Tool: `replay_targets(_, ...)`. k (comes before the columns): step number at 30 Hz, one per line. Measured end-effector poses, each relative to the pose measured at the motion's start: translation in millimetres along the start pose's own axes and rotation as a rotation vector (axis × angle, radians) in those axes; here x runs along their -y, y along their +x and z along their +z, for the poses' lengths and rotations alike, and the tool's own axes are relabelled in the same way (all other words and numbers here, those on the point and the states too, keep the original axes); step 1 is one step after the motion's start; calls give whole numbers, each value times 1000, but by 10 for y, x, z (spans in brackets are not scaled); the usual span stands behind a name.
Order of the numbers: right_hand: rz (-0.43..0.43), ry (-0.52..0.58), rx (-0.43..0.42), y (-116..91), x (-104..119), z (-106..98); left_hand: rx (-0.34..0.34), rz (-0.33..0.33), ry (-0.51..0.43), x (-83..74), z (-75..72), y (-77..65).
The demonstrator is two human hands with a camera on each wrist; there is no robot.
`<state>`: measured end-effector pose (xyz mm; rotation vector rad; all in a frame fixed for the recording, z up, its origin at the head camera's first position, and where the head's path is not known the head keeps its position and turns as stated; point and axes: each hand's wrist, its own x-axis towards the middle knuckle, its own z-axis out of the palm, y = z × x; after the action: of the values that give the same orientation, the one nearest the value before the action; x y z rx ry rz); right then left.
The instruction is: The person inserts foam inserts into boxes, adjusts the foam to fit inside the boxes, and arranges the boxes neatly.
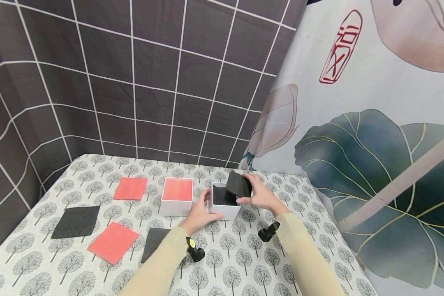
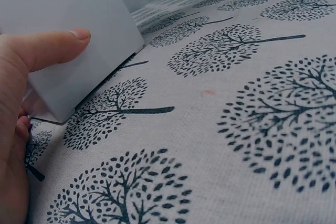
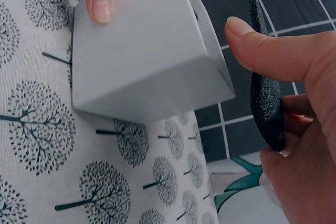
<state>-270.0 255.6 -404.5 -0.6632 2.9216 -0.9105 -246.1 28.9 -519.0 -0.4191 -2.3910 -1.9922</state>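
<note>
My right hand (image 1: 260, 195) pinches a black cloth square (image 1: 239, 184) between thumb and fingers, over the right side of an open white box (image 1: 227, 213). In the right wrist view this cloth (image 3: 266, 103) is seen nearly edge-on, apart from the box wall. More black cloth (image 1: 221, 196) lies inside the box. My left hand (image 1: 201, 214) holds that box at its left, the thumb across the near wall and the fingers around the side. The left wrist view shows the thumb flat on the white wall (image 2: 89, 9); most of the other fingers are hidden there.
Left of the held box stands a second white box (image 1: 176, 209) with red cloth (image 1: 177, 189) inside. Further left lie two red squares, one far (image 1: 130, 188) and one near (image 1: 113, 242), and a black square (image 1: 76, 222). Another black square (image 1: 153, 242) is partly behind my left sleeve.
</note>
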Motion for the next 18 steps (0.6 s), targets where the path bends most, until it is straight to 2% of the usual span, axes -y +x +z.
replay_targets(9,-86,11,97,83,131,31,8,12,2,-8,-12,-4)
replay_targets(18,-126,-65,195,174,187,81,5,24,13,-19,-9,-8)
